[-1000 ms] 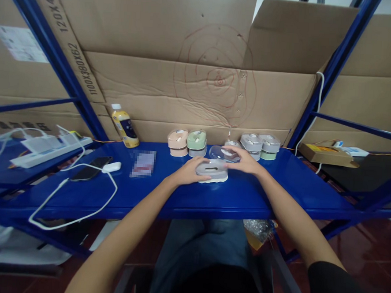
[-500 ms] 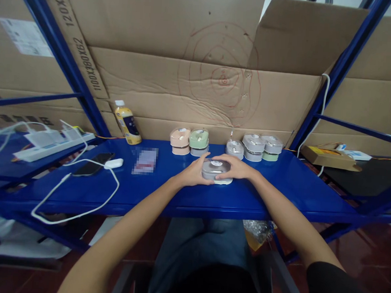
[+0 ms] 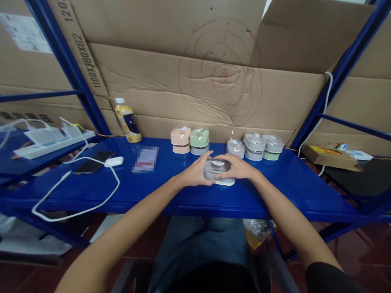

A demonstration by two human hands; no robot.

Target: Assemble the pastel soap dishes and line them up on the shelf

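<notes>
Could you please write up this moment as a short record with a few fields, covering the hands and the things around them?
left hand: cupped on the left side of the grey lidded box
right hand: cupped on its right side
box: on the blue shelf, lid on, above a pale base
behind it: small boxes in a row, peach, green, grey
left of it: yellow bottle, phone, white cable
backdrop: cardboard sheets

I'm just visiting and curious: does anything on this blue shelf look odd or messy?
Mostly tidy. The white cable loops loosely past the shelf's front edge, and red rings are scribbled on the cardboard behind. Both hands clasp one grey box.
</notes>
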